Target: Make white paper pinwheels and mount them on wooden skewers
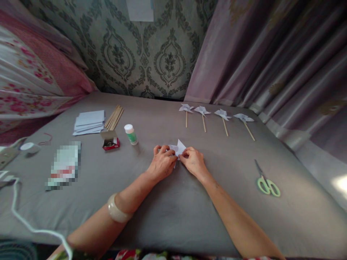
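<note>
Both of my hands meet at the middle of the grey-covered surface (173, 202) on a small piece of folded white paper (179, 147). My left hand (162, 163) presses and pinches its left side, fingers curled. My right hand (193, 161) pinches its right side. A pointed flap of the paper sticks up between the hands; the rest is hidden under my fingers.
Several finished paper pinwheels on sticks (217, 117) lie at the back right. Green scissors (267, 185) lie to the right. At the left are a glue bottle (131, 134), a small red box (110, 141), wooden sticks (114, 117), a paper stack (89, 122) and tape (27, 147).
</note>
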Demonstrator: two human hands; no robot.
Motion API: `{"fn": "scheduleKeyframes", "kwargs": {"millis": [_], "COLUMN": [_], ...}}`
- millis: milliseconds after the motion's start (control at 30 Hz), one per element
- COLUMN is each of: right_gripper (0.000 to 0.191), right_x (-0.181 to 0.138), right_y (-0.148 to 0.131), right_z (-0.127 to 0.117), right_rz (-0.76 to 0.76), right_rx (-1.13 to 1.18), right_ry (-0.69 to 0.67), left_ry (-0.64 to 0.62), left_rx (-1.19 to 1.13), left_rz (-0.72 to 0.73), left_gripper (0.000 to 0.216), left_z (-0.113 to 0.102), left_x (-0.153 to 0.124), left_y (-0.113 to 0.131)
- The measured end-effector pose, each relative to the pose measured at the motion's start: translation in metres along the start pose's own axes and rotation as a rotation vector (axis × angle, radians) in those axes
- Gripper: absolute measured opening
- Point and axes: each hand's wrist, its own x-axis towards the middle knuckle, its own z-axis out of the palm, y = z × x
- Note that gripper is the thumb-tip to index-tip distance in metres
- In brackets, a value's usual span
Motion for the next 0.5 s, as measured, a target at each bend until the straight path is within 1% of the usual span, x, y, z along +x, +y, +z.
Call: {"fn": "scheduleKeyframes", "kwargs": {"millis": [100, 233, 333, 500], "right_gripper": [0.016, 0.019, 0.019, 0.028], "right_x": [0.001, 0.001, -0.004, -0.014], "right_y": [0.005, 0.012, 0.013, 0.007], "right_z": [-0.003, -0.009, -0.011, -0.008], "right_rz": [-0.035, -0.109, -0.176, -0.282], "right_rx": [0.084, 0.183, 0.139, -0.041], "right_ry": [0.021, 0.117, 0.146, 0.122], "left_ry": [-0.001, 0.000, 0.000, 0.004], "left_rx": [-0.004, -0.023, -0.023, -0.033], "left_rz": [-0.001, -0.008, -0.011, -0.014], "left_gripper": [0.020, 0.021, 0.020, 0.019], "left_z": [0.000, -0.001, -0.001, -0.001], "left_x": [0.000, 0.000, 0.000, 0.000], "left_y": [0.001, 0.001, 0.001, 0.002]}}
